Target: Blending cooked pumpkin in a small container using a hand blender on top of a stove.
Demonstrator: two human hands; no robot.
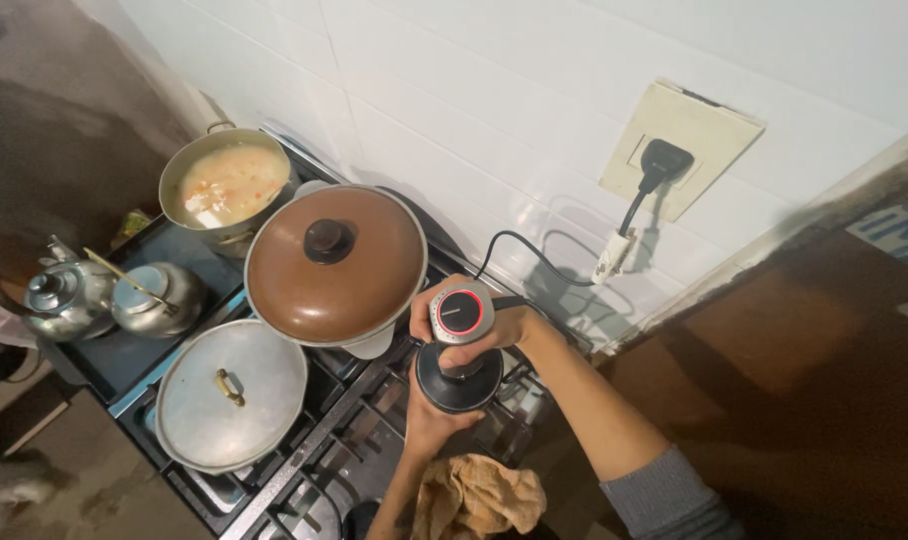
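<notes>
I hold a hand blender (461, 345) upright over the right side of the stove (344, 440). My right hand (506, 327) grips its grey upper body just under the round top with a red ring. From below, my left hand (430, 420) clasps the blender's black lower part. A black cord (534, 250) runs from the blender to a plug (662, 162) in the beige wall socket (709, 125).
A brown lidded pot (336, 268) stands just left of the blender. Behind it is an open pot of pale soup (231, 184), and in front a pot with a metal lid (229, 395). Two metal kettles (104, 298) sit at the left. A tan cloth (479, 497) lies below my hands.
</notes>
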